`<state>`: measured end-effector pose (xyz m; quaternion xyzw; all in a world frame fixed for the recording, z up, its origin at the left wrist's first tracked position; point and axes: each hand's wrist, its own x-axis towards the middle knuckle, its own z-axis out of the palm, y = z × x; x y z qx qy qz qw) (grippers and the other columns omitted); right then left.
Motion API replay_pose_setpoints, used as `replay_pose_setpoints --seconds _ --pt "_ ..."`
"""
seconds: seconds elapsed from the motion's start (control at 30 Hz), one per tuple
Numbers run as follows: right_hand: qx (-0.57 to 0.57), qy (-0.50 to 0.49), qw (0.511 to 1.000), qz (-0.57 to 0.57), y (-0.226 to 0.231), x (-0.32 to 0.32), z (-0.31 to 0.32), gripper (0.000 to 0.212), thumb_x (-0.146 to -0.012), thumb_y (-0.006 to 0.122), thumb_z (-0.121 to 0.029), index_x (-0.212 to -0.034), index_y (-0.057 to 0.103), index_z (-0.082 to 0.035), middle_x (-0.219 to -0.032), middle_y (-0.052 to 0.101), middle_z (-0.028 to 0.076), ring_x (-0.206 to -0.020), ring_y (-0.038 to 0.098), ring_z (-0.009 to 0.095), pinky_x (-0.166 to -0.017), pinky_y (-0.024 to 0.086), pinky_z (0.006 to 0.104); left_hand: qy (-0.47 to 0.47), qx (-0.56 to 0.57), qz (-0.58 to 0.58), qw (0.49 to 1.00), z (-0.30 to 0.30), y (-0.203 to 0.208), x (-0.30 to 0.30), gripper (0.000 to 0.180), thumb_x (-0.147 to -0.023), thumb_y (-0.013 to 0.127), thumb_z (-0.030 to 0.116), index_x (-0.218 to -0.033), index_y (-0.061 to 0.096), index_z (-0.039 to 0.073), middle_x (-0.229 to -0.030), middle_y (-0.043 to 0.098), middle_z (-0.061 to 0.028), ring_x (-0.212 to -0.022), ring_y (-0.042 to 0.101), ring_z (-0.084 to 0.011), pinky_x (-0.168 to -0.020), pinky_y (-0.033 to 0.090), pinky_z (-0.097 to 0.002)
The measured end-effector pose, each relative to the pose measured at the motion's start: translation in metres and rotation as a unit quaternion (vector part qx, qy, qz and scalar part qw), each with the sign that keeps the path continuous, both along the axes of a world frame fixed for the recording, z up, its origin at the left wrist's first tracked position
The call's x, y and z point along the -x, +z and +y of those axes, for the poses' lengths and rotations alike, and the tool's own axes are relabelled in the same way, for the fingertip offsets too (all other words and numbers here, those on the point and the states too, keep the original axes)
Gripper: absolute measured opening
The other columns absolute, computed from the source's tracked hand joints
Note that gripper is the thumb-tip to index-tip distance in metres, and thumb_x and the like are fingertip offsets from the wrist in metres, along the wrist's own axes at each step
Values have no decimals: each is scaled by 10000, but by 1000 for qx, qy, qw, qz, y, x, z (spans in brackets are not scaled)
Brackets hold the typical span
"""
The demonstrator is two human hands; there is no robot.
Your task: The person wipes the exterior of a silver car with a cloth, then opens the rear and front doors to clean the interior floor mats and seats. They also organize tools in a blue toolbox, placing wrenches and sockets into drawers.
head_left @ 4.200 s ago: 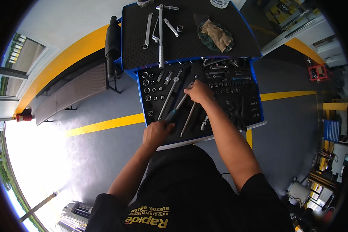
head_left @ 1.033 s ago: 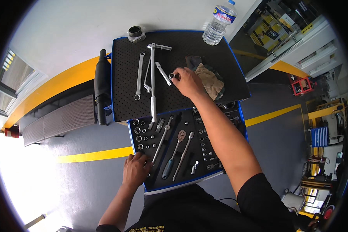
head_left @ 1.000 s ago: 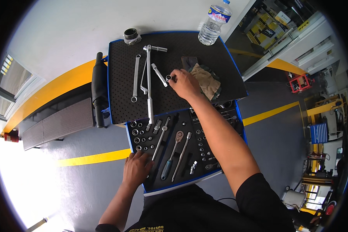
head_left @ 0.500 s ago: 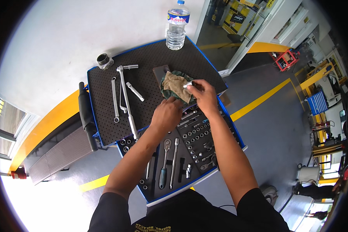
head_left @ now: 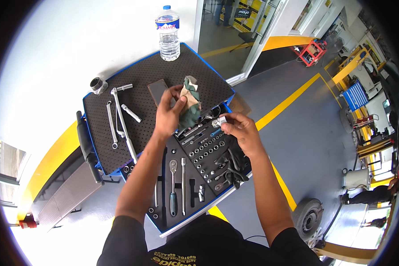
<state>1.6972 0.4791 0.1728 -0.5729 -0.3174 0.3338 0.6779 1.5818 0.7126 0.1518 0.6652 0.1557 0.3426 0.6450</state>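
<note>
In my left hand is a bunched camouflage rag, raised above the cart's perforated top and hanging toward the drawer. My right hand pinches a small shiny metal piece, socket-like in size, between thumb and fingers; its exact kind is hard to make out. Below both hands is the pulled-out tool drawer, where a ratchet, an extension bar and rows of sockets lie in dark foam. Black gloves rest on its right side. Behind my left hand, a flat dark block is partly covered.
A combination wrench, a long-handled bar and a short extension lie on the cart top. A water bottle and a dark round container stand along the back. A tyre is on the floor at right.
The rag has come up off the cart top in my left hand. My right hand has drawn away from it to the right with the metal piece. The view has shifted.
</note>
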Motion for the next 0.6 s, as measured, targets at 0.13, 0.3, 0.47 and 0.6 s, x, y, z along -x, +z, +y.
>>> replay_pose_setpoints --seconds 0.13,0.3,0.47,0.6 --pt "-58 -26 997 -32 -10 54 13 285 -926 769 -96 -1174 693 22 -1050 743 65 -992 677 116 -894 525 282 -46 -5 37 998 -111 3 58 362 -1117 476 329 -1283 503 8 -1258 653 -188 -1142 634 -230 -1005 490 -380" --pt "63 51 996 -46 -30 122 20 248 -923 769 -104 -1120 695 27 -933 751 67 -831 696 123 -758 534 275 37 129 131 982 -119 -31 130 341 -1130 421 358 -1092 511 32 -916 647 -94 -786 667 -180 -708 535 -342" --pt "86 207 947 -229 -57 183 28 254 -898 783 -98 -1111 699 12 -885 737 120 -773 724 214 -701 546 324 -15 585 29 810 -115 -91 229 338 -1078 542 289 -1316 580 52 -1009 639 -45 -859 620 -100 -708 536 -252" --pt "54 342 918 -192 -79 222 42 309 -913 793 -129 -1188 702 -24 -1000 747 104 -878 724 187 -768 551 323 -110 78 179 975 -115 -119 330 647 -945 754 243 -1475 486 -14 -1385 614 -112 -1183 646 -202 -1021 521 -328"
